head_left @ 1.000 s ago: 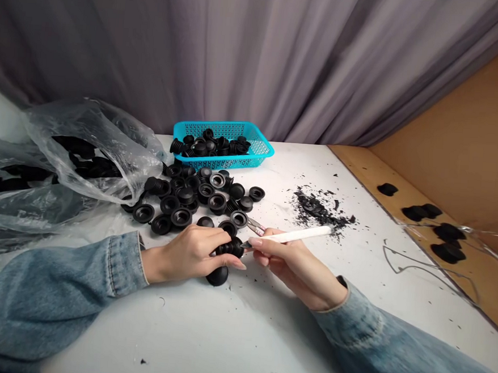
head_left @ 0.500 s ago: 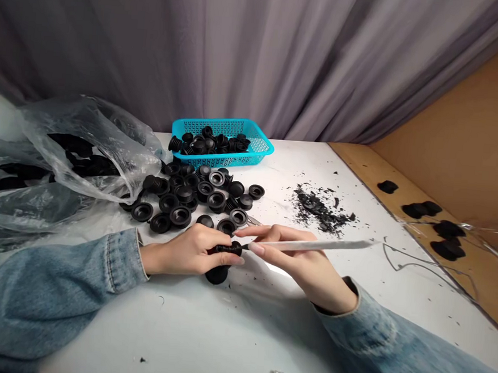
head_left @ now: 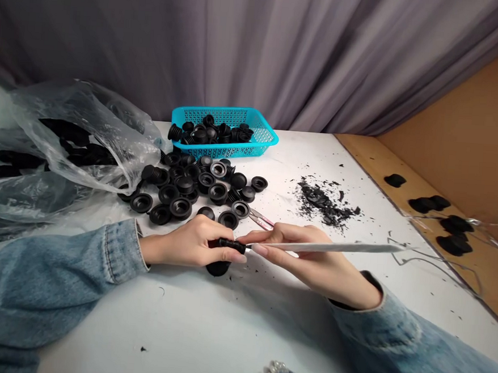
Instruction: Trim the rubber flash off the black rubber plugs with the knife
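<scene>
My left hand [head_left: 191, 242] is closed around a small black ribbed plug [head_left: 233, 245], pinched between thumb and fingers. In my right hand [head_left: 316, 262] lies a long, thin tool with a white handle [head_left: 347, 248]; its narrow tip meets the right end of the plug. Just under my left fingers a round black piece [head_left: 217, 269] shows in part. Beyond both hands spreads a heap of black ribbed plugs [head_left: 181, 207], several with hollow round faces turned up. A metal hand tool with pink on it [head_left: 261, 220] lies by my right fingertips, partly hidden.
A turquoise basket [head_left: 273, 136] with more black plugs stands at the back. Clear plastic bags [head_left: 122, 104] holding black pieces fill the left. Black shavings [head_left: 324, 201] are heaped right of centre. More black pieces [head_left: 453, 244] and a bent wire [head_left: 439, 267] lie at the right.
My right hand and the white-handled tool have shifted slightly right, with the tip still at the plug. The plug has turned a little in my left hand. The view has tipped slightly downward.
</scene>
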Available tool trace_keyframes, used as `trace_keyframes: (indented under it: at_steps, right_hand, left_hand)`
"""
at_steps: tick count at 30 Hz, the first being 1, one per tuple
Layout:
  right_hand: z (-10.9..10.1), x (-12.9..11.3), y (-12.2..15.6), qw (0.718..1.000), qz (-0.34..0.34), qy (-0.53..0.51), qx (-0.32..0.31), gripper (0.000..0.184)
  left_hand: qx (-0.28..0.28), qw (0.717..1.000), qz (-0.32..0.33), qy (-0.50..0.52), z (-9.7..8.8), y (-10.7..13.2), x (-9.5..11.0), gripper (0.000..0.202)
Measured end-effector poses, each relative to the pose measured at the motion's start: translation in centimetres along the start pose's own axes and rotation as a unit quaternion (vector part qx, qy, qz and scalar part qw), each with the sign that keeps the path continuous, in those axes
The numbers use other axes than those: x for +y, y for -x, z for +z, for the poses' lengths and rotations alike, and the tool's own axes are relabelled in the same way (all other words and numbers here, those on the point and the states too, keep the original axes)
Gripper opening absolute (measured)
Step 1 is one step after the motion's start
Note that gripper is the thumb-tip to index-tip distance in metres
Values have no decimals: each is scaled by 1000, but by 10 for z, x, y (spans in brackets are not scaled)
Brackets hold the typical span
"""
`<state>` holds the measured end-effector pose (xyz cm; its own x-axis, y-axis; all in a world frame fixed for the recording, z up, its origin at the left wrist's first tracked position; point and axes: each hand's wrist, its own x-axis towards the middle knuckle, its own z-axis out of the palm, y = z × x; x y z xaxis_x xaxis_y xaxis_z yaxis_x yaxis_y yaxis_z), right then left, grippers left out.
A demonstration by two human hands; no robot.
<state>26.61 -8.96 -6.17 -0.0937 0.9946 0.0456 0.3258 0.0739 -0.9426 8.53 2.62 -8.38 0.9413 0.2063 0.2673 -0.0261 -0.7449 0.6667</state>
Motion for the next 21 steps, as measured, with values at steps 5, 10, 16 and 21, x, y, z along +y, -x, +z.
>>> trace_keyframes:
  at_steps: [5,10,16,21]
  right_hand:
    - [-1,1,-3,997,67,-43,-7,31]
    - [-1,2,-4,995,94,-32,-2,33]
    - [1,2,-4,994,104,-27,6,27]
    - [4,3,-4,996,91,-19,19,27]
  left_hand:
    - [-20,1000,-21,10,2,1,-1,30]
    - [-30,999,-26,-1,4,0,-3,30]
    - [-33,999,-43,-9,5,-1,-3,28]
    - [-31,998,-55,-5,5,-1,-2,30]
